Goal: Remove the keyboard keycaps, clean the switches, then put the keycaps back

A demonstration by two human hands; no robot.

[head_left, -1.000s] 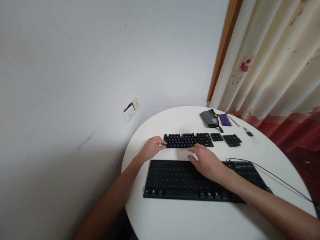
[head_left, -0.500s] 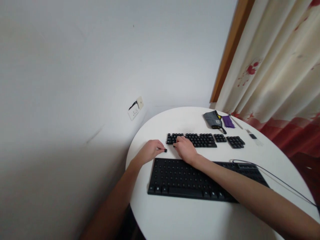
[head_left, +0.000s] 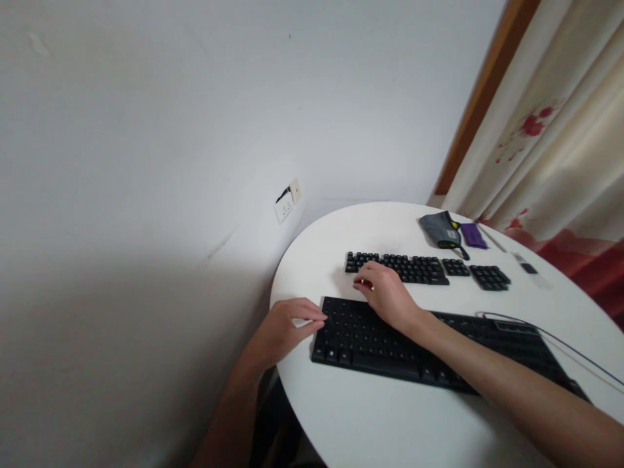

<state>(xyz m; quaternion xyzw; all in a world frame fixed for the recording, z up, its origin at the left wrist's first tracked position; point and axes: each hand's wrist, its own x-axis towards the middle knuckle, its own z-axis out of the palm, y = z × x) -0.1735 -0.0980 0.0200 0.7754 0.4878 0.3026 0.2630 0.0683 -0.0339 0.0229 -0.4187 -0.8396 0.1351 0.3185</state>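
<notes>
My left hand (head_left: pixel 287 328) is at the left edge of the black keyboard (head_left: pixel 370 357), thumb and fingertips pinched together over its upper left keys area. Whatever is between those fingertips blends with the dark board. The keyboard's main area shows small bare stems, while keycaps sit along its bottom row. Over the keyboard's upper edge hangs my right hand (head_left: pixel 387 296), its fingers curled together; what they hold, if anything, is hidden. Just beyond it, loose black keycaps (head_left: pixel 419 268) lie in rows on the white table (head_left: pixel 336 416), partly covered by the hand.
Smaller keycap groups (head_left: pixel 490 277) lie to the right. Farther back are a grey pouch (head_left: pixel 440 229), a purple cloth (head_left: pixel 473 235) and a thin tool (head_left: pixel 493 238). A black cable (head_left: pixel 556 337) crosses the right side. The wall with a socket (head_left: pixel 283 208) borders the left.
My left hand, which held a black keycap above the table, has come down to the keyboard's left edge. My right hand has drawn back from the keycap rows. The view has shifted left.
</notes>
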